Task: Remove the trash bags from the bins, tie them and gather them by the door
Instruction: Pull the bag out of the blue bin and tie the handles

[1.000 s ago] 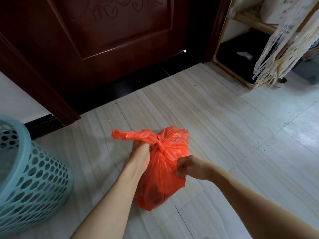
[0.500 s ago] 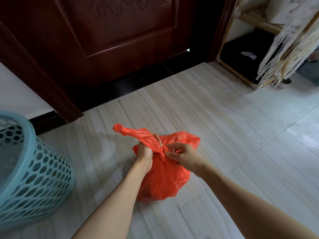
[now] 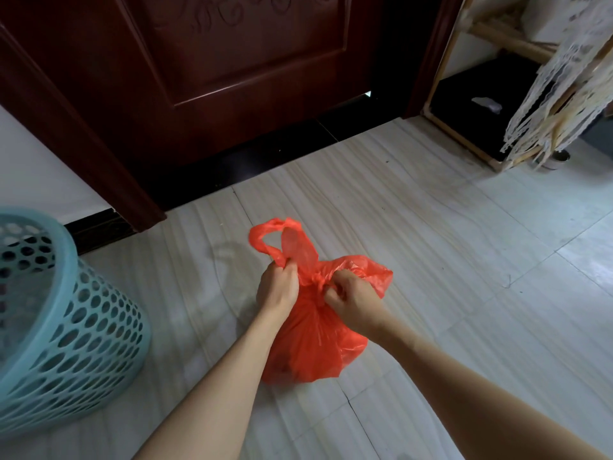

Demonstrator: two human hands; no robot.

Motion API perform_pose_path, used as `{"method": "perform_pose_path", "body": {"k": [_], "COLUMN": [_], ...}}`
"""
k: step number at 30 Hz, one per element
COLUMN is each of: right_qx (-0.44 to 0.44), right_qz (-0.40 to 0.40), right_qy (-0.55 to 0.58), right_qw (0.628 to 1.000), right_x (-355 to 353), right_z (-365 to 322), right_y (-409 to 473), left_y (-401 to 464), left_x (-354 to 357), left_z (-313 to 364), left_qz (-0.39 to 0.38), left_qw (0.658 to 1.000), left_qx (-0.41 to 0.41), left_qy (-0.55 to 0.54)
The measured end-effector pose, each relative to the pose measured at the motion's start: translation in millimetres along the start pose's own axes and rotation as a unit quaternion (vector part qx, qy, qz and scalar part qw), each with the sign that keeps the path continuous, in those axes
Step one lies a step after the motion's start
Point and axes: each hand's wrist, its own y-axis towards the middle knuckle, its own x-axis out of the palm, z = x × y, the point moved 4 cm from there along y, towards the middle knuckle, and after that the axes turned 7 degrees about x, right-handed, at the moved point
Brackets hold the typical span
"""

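Pale floor tiles (image 3: 431, 260) run up to the dark door (image 3: 248, 78). On them sits the red bag (image 3: 315, 346), my left hand (image 3: 278, 290) fisted around one handle loop, my right hand (image 3: 351, 303) pinching plastic at the knot. At left, the blue bin (image 3: 66, 327) is cut off.

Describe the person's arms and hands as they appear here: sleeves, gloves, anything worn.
Both forearms are bare up to the frame edge, with no sleeves in view. The left hand and right hand wear no gloves, and no rings, watch or bracelets show on either.
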Motion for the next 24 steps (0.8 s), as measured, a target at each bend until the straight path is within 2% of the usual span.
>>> {"method": "perform_pose_path", "body": {"k": [2, 7, 13, 17, 20, 22, 24], "right_qx": [-0.064, -0.155, -0.179, -0.145, -0.056, 0.028, 0.121], "right_qz": [-0.012, -0.060, -0.128, -0.124, -0.085, -0.044, 0.001], "right_qy": [-0.066, -0.146, -0.145, -0.140, -0.115, -0.096, -0.031], "right_qw": [0.996, 0.975, 0.965, 0.971, 0.988, 0.994, 0.992], "right_x": [-2.1, 2.1, -10.5, -40.5, -77.6, -110.3, -135.7], "right_z": [-3.7, -5.3, 0.3, -6.9, -11.7, -15.3, -22.6], "right_y": [-4.7, -9.2, -8.1, -14.8, -29.7, -47.0, -64.8], "left_y": [-1.3, 26.9, 54.6, 49.7, 26.9, 1.7, -32.2], "left_x": [-4.5, -10.1, -7.0, -1.6, -5.9, -14.5, -22.7], "left_z": [-2.9, -26.9, -46.5, -19.2, 15.3, 51.0, 84.0], "left_qz": [-0.001, -0.039, -0.037, -0.008, -0.013, -0.051, -0.118], "left_qw": [0.995, 0.970, 0.954, 0.968, 0.980, 0.976, 0.944], "left_qx": [-0.016, -0.081, -0.133, -0.171, -0.182, -0.212, -0.290], "left_qy": [0.103, 0.225, 0.266, 0.183, 0.083, -0.013, -0.101]}}
